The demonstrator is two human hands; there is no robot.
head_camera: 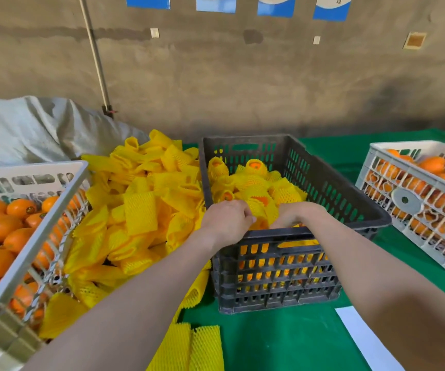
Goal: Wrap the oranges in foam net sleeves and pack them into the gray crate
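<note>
Left grip (pixel 226 220) and right grip (pixel 297 216) are working above the green-covered bench (pixel 282 338), reaching inside the near wall of the rigid slotted gray crate (pixel 296 263) beside the heap of soft yellow foam net sleeves (pixel 141 210), both pinching one spongy sleeved orange (pixel 262 210), likely seating it among wrapped neighbours.

left grip (pixel 225 222) curled, right grip (pixel 296 215) just beside
</note>
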